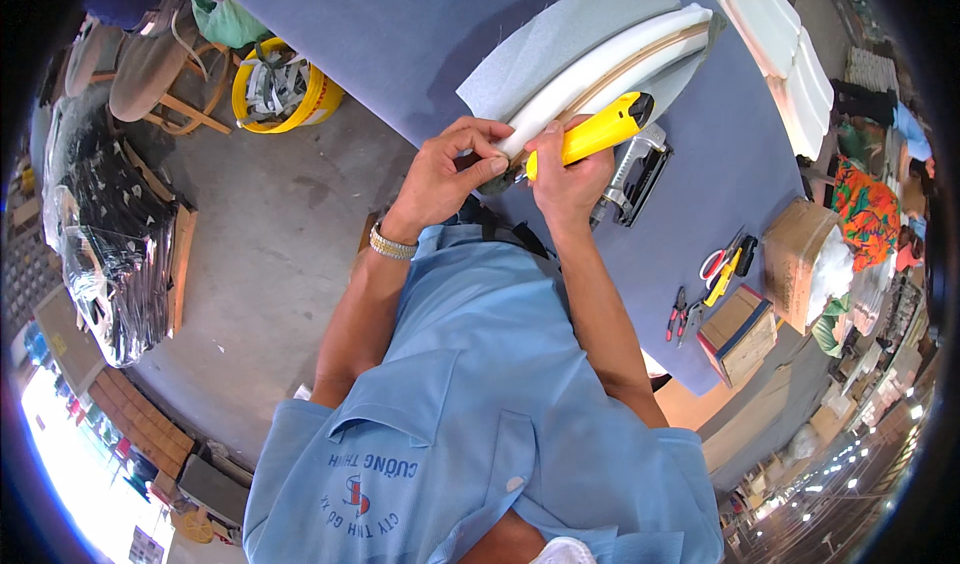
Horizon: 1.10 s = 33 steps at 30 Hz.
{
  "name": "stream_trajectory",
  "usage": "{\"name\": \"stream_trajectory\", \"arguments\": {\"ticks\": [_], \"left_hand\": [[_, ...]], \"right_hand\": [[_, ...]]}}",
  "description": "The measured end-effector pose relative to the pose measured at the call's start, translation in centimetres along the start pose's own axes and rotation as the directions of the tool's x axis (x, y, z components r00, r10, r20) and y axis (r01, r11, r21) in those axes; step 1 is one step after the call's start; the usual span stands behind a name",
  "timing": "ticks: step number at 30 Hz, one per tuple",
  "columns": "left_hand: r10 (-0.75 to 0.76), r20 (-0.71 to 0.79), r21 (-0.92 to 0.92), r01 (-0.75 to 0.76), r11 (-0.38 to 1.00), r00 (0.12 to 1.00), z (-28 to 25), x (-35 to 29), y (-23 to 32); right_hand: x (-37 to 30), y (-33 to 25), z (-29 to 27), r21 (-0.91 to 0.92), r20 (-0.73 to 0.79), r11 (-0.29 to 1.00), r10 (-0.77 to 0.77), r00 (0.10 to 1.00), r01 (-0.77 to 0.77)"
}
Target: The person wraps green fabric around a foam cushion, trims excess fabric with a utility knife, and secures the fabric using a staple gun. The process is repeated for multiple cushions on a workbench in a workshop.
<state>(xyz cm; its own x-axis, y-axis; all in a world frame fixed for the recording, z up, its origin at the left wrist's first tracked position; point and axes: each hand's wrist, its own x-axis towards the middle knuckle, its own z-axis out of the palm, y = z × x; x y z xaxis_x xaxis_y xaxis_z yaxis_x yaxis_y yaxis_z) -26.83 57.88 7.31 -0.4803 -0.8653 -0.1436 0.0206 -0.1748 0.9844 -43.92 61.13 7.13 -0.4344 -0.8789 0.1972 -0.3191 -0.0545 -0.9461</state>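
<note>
Curved padded strip of white foam with a brown edge and grey fabric flaps (600, 72) lies slantwise on the blue-grey cloth-covered counter (390, 34) in the head view, its near end close to the person's body and its far end reaching away to the right. That angle seems to bring the near tip within easy reach of both hands.

The left hand (450, 176) pinches the near end between thumb and fingertips, probably to steady the layers there. The right hand (573, 169) is clamped around a chunky yellow tool with a black rear end (603, 134), whose front points down and left toward the pinched end; its tip is too small to make out. The hands are close together, and this hold likely allows short, controlled movements.

Just to the right of the right hand lies a silver-and-black metal staple gun (638, 176), apparently parked within reach. Farther right, and nearer, scissors with red-and-white handles (712, 263), a yellow-and-black cutter (722, 278) and red-and-black-handled pliers (677, 314) lie grouped, well apart from the strip, perhaps to leave working room. On the floor left of the counter, a round yellow plastic bucket (326, 96) holds grey scraps.
</note>
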Motion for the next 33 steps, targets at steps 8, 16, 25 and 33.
{"name": "stream_trajectory", "arguments": {"ticks": [8, 16, 25, 33], "left_hand": [[-0.060, 0.003, 0.029, 0.060, 0.998, 0.998, 0.4, -0.1, 0.5], [-0.093, 0.014, -0.024, 0.093, 0.995, 0.996, 0.3, -0.2, 0.4], [-0.136, 0.058, -0.111, 0.141, 0.984, 0.989, -0.2, -0.1, -0.5], [-0.121, 0.068, -0.036, 0.124, 0.992, 0.990, -1.3, 0.8, 1.5]], "right_hand": [[-0.1, -0.3, 0.1, 0.164, -0.106, 0.983, 0.102, 0.989, -0.083], [0.2, -0.6, 0.3, 0.232, -0.113, 0.969, 0.113, 0.987, -0.084], [1.4, -2.2, -0.8, 0.284, 0.022, 0.901, 0.337, 0.941, -0.329], [1.5, -2.6, -0.4, 0.470, 0.045, 0.843, 0.273, 0.961, -0.261]]}}
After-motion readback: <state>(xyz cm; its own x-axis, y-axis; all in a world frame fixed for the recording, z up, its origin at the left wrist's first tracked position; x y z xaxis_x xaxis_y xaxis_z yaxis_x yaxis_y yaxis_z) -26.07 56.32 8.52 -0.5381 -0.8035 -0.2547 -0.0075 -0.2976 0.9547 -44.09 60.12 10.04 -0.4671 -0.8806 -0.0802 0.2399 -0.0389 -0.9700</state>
